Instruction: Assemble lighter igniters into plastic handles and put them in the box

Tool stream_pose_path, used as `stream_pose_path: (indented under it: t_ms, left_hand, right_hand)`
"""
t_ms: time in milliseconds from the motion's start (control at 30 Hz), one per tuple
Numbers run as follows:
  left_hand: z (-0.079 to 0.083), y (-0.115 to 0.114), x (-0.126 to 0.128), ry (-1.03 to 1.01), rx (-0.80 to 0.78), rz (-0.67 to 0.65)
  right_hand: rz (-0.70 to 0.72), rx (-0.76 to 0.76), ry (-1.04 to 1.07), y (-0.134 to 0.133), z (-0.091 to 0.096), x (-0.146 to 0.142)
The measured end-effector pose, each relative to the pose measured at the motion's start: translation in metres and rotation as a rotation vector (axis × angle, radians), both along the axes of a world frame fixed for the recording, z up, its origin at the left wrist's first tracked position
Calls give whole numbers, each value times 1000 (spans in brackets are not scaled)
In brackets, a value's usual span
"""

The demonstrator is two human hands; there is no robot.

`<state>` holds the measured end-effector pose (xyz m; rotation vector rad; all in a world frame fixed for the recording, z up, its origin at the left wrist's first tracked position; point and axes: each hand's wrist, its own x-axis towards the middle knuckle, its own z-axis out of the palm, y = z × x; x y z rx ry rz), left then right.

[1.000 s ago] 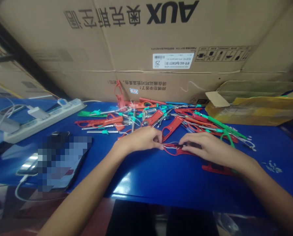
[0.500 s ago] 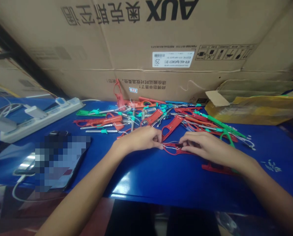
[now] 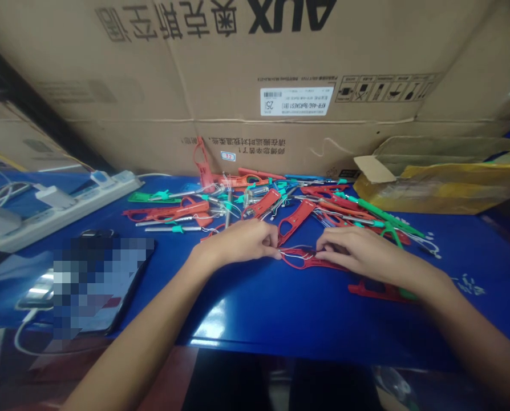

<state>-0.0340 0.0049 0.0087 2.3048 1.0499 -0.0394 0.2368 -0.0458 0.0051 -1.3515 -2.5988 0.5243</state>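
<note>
Cardboard carton: backs the whole scene, its printing upside down. In front of it, the blue desk carries everything in use. An open box sits at the right rear; a white power strip and a flat dark device at the left. Across the back of the desk lies a loose heap of red, orange and green plastic parts, metal rods and wires.

Left hand: thumb and fingertips brought together, apparently pinching the white wires where they leave the looped end of the red handle. Right hand: fingers curled, thumb nearly meeting them, closed on the other part of the red handle; exact contact hidden.

Red handle: at mid-desk, between the two hands, in front of the heap, looped end toward the left hand. A spare red part lies just beyond it; another is near the right wrist.

Smallest: a dark piece at the right fingertips; too blurred to identify.

Step in hand, judged: arranging the wires along the red handle. Next move calls for light tension from the left, steady support from the right.
</note>
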Motion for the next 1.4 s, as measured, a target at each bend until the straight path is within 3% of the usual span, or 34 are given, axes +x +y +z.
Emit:
stream_pose_path:
  t_ms: [233,333,500,700,1233,1400]
  left_hand:
    - [8,-3,-1,33,6,11]
    - [8,-5,-1,-42,38,27]
    - [-3,-11,8,-223,148,-57]
    - [-21,-15,18,-239,259,-171]
    - [-22,-14,20,-192,322,-194]
    - [-21,-16,21,-183,322,-193]
  right_hand:
    - [45,53,-58,0,-1,-3]
    - [31,52,-54,-2,0,-2]
    - [57,41,-47,-4,1,-2]
    - [36,44,-30,-3,-3,-3]
    - [-11,-75,123,0,-7,-5]
    - [13,-8,44,0,-8,-5]
